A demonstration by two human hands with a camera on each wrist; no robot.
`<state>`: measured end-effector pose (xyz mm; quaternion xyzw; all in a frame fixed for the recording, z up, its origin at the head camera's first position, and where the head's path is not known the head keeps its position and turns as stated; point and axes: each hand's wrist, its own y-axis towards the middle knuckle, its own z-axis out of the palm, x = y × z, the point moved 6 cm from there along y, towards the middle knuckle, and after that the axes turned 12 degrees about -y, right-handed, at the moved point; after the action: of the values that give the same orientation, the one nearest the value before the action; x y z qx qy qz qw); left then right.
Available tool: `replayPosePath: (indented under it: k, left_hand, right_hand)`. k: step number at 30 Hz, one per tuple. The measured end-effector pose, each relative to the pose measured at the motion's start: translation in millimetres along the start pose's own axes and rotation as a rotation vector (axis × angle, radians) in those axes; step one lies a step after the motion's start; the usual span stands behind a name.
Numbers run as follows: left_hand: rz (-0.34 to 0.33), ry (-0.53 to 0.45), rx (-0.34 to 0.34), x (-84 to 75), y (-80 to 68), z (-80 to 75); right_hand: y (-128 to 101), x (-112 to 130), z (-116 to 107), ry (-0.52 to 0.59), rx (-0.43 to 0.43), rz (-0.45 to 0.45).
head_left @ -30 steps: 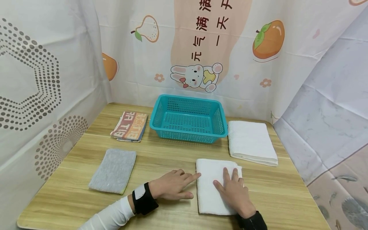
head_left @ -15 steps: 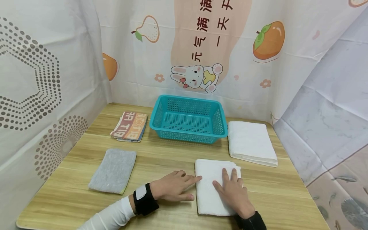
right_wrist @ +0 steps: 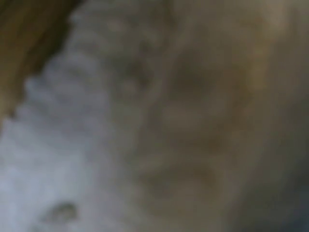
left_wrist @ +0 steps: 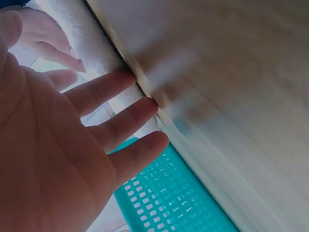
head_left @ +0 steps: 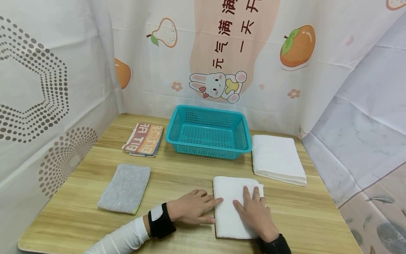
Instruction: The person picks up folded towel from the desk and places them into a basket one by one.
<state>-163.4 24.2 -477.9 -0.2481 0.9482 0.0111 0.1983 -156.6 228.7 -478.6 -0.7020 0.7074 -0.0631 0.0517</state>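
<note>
Near the front edge of the table (head_left: 177, 180), right of its middle: a folded white towel (head_left: 229, 197), long side running front to back. Right hand (head_left: 253, 213) laid flat on the towel's right half, fingers straight and spread, gripping nothing, only pressing the cloth down; black wrist strap at the front edge. Left hand (head_left: 190, 210) flat on the bare wood just left of the towel, fingers stretched out, fingertips (head_left: 219, 201) touching the towel's left edge, nothing held. Confirmed in the left wrist view: open palm (left_wrist: 53, 159), straight fingers meeting the white fold (left_wrist: 96, 43). Right wrist view too blurred to read beyond pale cloth.

Further left, toward the front left corner, well apart from the hands: a grey cloth (head_left: 125, 188) lying flat.

Behind the towel, toward the right edge: a larger white folded towel (head_left: 276, 158), near but not touching the first.

At the back edge, in the middle: a teal basket (head_left: 207, 132), just beside the larger towel. Left of the basket, by the back left corner: a striped cloth (head_left: 144, 138) with letters on it, folded.
</note>
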Motion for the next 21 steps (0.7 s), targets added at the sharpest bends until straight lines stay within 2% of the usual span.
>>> replayPosePath:
  k: [5,12,18,21]
  left_hand:
    - [0.015,0.03,0.012,-1.6,-0.2,0.2]
    - [-0.001,0.005,0.026,-2.3,-2.0,-1.1]
    - [-0.007,-0.093,0.04,-2.1,-2.2,-2.0]
    - [-0.022,-0.168,0.047,-1.8,-1.4,-2.2]
  right_hand:
    - [-1,1,-2,0.036,0.004,-0.008]
    - [-4,-4,-9,0.157,-0.02,-0.037]
    - [-6,-18,-13,0.275,-0.094,-0.103]
    - [-4,-27,-13,0.319,-0.14,-0.101]
